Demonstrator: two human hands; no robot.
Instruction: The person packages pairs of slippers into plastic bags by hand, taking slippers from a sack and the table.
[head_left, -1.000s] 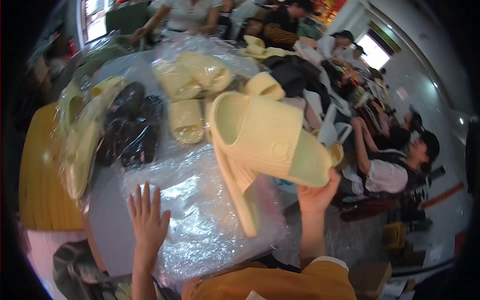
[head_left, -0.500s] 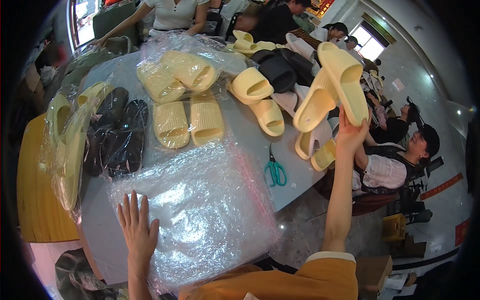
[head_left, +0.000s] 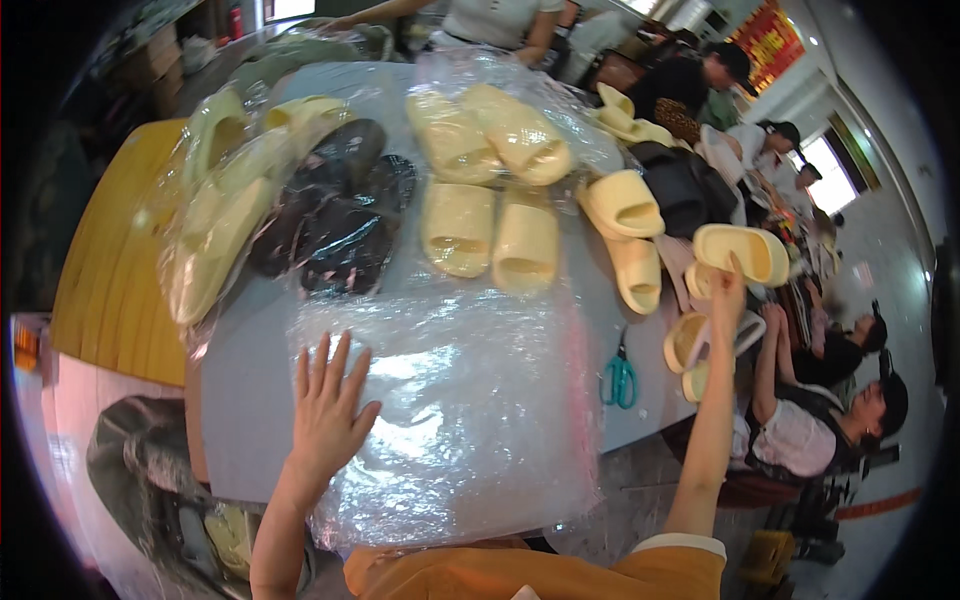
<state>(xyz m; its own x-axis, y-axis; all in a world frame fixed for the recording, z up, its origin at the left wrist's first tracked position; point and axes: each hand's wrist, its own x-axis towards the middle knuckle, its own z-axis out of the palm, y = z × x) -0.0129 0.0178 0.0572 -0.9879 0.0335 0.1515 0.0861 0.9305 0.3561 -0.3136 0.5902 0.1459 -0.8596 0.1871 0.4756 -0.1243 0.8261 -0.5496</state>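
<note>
Gripping a pair of pale yellow slippers (head_left: 757,248) at the right of the frame, the right hand (head_left: 729,298) has its fingers closed on them, the arm stretched up from the lower right. The left hand (head_left: 335,412) grasps nothing; it lies flat, fingers spread, on the left part of the clear plastic packaging (head_left: 470,430) that covers the lower centre and shows a pinkish right edge. Just beside that edge, teal-handled scissors (head_left: 619,382) lie on the grey desk (head_left: 245,400). Above the packaging, two loose yellow slippers (head_left: 458,230) sit side by side, with a bagged yellow pair (head_left: 520,135) just beyond them. Toward the upper left are dark slippers (head_left: 345,225) in clear plastic and, farther left, a long bag of yellow slippers (head_left: 215,265) near a yellow slatted surface (head_left: 115,260). Right of centre, another yellow pair (head_left: 622,203) lies with one slipper partly over the other, next to black slippers (head_left: 685,190). A person in a white top (head_left: 490,22) is at the upper edge, and a person in a dark cap (head_left: 885,400) is at the right.
</note>
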